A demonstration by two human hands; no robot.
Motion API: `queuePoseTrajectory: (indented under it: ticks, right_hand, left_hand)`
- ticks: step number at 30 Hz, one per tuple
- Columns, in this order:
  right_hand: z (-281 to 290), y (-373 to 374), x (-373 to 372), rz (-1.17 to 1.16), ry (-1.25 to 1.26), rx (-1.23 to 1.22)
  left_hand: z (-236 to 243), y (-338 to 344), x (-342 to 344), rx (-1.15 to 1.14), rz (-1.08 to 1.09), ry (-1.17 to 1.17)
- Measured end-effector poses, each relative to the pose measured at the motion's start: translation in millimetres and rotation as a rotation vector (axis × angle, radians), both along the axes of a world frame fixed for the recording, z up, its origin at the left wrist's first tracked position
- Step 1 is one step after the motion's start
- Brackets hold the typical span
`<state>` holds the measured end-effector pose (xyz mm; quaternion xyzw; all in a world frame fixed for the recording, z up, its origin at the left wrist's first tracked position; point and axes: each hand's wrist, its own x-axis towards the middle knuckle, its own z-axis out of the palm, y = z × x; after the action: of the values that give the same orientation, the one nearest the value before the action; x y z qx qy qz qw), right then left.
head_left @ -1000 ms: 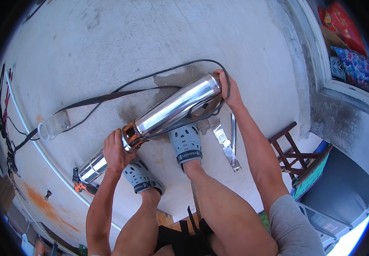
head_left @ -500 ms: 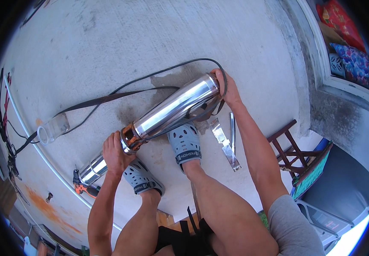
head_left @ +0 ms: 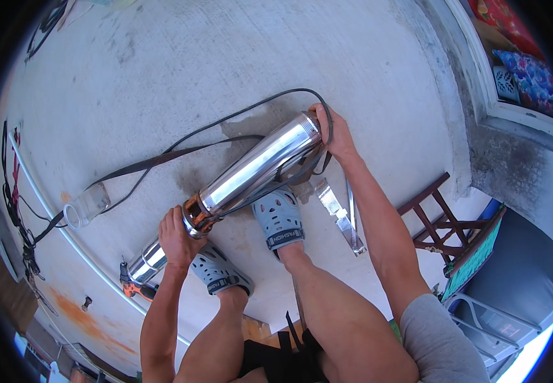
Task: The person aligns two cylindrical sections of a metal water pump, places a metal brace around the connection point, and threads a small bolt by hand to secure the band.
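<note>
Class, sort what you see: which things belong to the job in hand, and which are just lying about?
In the job:
cylinder, gripped by the left hand and right hand
cable, which runs along it

Probably just lying about:
drill, untouched, though it could be a tool for this
clear container
silver strip
floral bundle

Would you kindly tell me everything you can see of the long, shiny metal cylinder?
The long, shiny metal cylinder looks like polished steel. Its thicker section has ridged, thread-like bands at both ends; next comes a rust-brown open neck, then a narrower section. In view, it slants from lower left to upper right. The person's left hand grips it beside the neck, and the right hand holds the upper-right end. A thin black cable runs along its side. Whether it touches the grey concrete floor is unclear.
</note>
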<state>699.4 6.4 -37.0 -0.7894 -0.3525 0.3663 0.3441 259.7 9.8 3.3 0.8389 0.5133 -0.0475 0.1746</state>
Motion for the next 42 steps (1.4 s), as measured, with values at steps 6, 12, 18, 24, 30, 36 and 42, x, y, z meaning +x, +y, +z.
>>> queuePoseTrajectory:
  ticks: [6, 12, 18, 24, 30, 36, 42]
  right_hand:
    - [8, 7, -2, -0.050, 0.045, -0.072]
    - [-4, 6, -5, -0.134, 0.101, 0.026]
    - [-4, 5, -7, -0.164, 0.111, 0.097]
    - [-5, 6, -9, -0.200, 0.100, 0.100]
    - [-5, 7, -9, -0.189, 0.087, 0.088]
    - [-7, 11, -7, -0.143, -0.005, 0.053]
    - [-7, 17, -3, -0.139, -0.026, 0.046]
  left_hand:
    - [-3, 3, -6, 0.019, -0.030, -0.016]
    - [-6, 8, -8, -0.009, -0.055, -0.028]
    - [-7, 10, -7, -0.013, -0.084, -0.025]
    - [-5, 11, -7, -0.014, -0.084, -0.045]
    - [-3, 15, -6, -0.042, -0.091, -0.051]
    - [-2, 23, -8, -0.071, -0.093, -0.073]
    - [5, 46, 2, -0.297, -0.060, -0.041]
